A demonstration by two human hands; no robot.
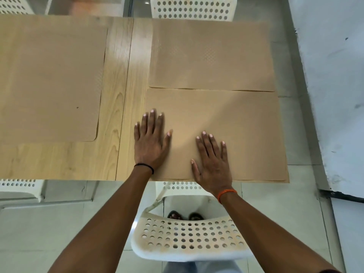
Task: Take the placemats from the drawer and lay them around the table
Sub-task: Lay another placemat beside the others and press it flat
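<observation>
Three tan placemats lie on the light wooden table point(116, 91). The near right placemat point(242, 134) sits at the table's front edge. My left hand point(150, 142) rests flat on its left border, fingers spread, partly on the bare wood. My right hand point(212, 162) presses flat on the same mat near its front edge, holding nothing. The far right placemat point(212, 56) lies just beyond it, their edges almost touching. The left placemat point(51, 85) covers the table's left part and runs out of the frame.
A white perforated chair point(187, 239) stands directly below my arms at the table's front edge. Another white chair point(194, 7) stands at the far side. More chair parts show at the far left point(17, 186). A grey wall base point(334, 95) runs along the right.
</observation>
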